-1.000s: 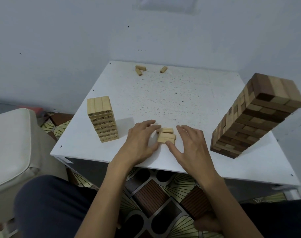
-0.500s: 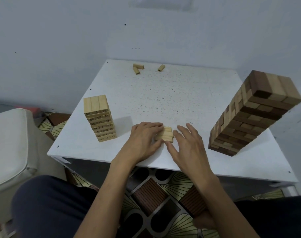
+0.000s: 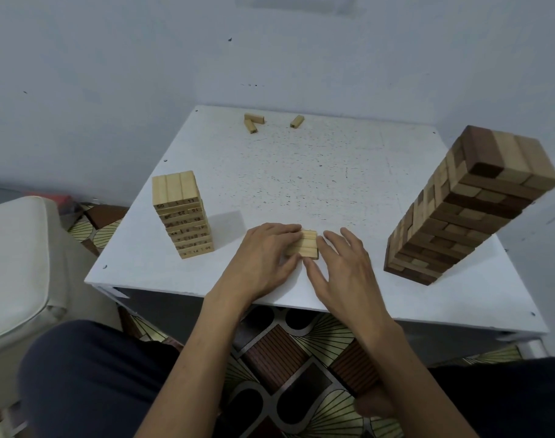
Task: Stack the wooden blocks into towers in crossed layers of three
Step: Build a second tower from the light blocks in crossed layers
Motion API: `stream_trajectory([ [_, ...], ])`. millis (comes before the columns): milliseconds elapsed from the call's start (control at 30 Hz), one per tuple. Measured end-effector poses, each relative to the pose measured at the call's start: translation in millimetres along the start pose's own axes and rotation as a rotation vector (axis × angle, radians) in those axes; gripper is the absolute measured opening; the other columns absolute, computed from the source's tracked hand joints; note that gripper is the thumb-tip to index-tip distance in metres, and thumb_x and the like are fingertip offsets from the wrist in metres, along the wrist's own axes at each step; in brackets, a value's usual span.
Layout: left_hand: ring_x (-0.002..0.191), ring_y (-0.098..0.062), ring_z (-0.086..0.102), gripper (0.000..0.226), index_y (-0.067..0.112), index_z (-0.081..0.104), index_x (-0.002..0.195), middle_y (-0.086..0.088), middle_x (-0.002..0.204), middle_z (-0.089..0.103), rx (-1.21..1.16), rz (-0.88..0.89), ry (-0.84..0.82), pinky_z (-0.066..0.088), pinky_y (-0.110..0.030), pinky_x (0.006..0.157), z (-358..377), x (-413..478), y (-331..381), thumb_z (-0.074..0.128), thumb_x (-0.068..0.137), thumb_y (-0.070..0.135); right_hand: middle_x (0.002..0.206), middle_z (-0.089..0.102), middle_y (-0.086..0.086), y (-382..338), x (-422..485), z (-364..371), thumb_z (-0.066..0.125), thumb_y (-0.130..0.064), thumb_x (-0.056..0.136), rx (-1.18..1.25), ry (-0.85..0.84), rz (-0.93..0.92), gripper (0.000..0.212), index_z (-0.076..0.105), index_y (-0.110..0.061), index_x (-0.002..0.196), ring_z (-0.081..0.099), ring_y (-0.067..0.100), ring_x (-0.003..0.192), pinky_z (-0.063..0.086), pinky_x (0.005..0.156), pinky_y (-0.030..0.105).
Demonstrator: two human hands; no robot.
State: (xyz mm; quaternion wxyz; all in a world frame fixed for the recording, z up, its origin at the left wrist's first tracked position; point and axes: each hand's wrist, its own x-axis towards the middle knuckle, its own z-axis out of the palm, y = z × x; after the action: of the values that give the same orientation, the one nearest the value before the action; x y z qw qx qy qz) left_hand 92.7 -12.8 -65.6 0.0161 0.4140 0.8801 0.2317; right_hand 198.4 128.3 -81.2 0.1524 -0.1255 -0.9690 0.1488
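Pale-wood row of three blocks point(image 3: 304, 245) pressed between both hands: left hand point(image 3: 263, 257) with straightish fingers against its left side, right hand point(image 3: 342, 270) with fingers spread and thumb at its near corner. Row lies flat on white table point(image 3: 301, 172). Left of row: numbered tower point(image 3: 183, 214). Right of row: two-tone tower point(image 3: 459, 213). Beyond row: loose blocks point(image 3: 254, 121).

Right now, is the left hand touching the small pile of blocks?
Touching. Head view: fingers of the left hand lie against the pile of blocks, no gap.
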Motion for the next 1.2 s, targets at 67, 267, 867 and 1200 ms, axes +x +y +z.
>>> stream_trajectory([
  [67, 0.129, -0.016, 0.050, 0.042, 0.018, 0.062, 0.134, 0.007, 0.142, 0.056, 0.006, -0.001, -0.001, 0.032, -0.031, 0.107, -0.2, -0.2, 1.3, 0.062, 0.093, 0.029, 0.131, 0.062, 0.009, 0.2, 0.0, -0.5, 0.037, -0.047, 0.096, -0.006, -0.002, -0.006, 0.058, 0.063, -0.005, 0.127, 0.045, 0.033, 0.134, 0.044, 0.102, 0.049],
  [267, 0.128, -0.018, 0.053, 0.042, 0.017, 0.064, 0.131, 0.005, 0.141, 0.057, 0.016, 0.002, 0.000, 0.036, -0.035, 0.108, 0.4, -1.7, 1.7, 0.059, 0.092, 0.030, 0.131, 0.061, 0.011, -1.2, -1.1, -1.1, 0.034, -0.045, 0.097, -0.038, -0.013, -0.020, 0.059, 0.061, -0.004, 0.128, 0.044, 0.035, 0.134, 0.044, 0.103, 0.050],
  [867, 0.152, -0.030, -0.010, 0.082, 0.005, 0.010, 0.156, -0.014, 0.165, 0.000, 0.208, -0.162, -0.096, -0.016, -0.034, 0.115, 3.8, -22.3, 14.3, -0.005, 0.090, 0.051, 0.165, -0.010, 0.011, 2.2, -1.2, -14.4, -0.016, -0.061, 0.085, -0.205, -0.337, -0.067, 0.091, -0.002, -0.008, 0.157, -0.023, 0.030, 0.149, -0.009, 0.120, 0.039],
  [1200, 0.151, -0.031, -0.017, 0.058, 0.003, 0.006, 0.156, -0.013, 0.165, -0.009, 0.226, -0.189, -0.136, -0.014, -0.040, 0.118, 6.9, -19.1, 19.2, 0.018, 0.107, 0.033, 0.165, -0.013, 0.011, -1.4, 0.7, -13.3, -0.018, -0.062, 0.083, -0.188, -0.345, -0.063, 0.092, -0.006, -0.007, 0.157, -0.026, 0.030, 0.148, -0.014, 0.118, 0.037],
])
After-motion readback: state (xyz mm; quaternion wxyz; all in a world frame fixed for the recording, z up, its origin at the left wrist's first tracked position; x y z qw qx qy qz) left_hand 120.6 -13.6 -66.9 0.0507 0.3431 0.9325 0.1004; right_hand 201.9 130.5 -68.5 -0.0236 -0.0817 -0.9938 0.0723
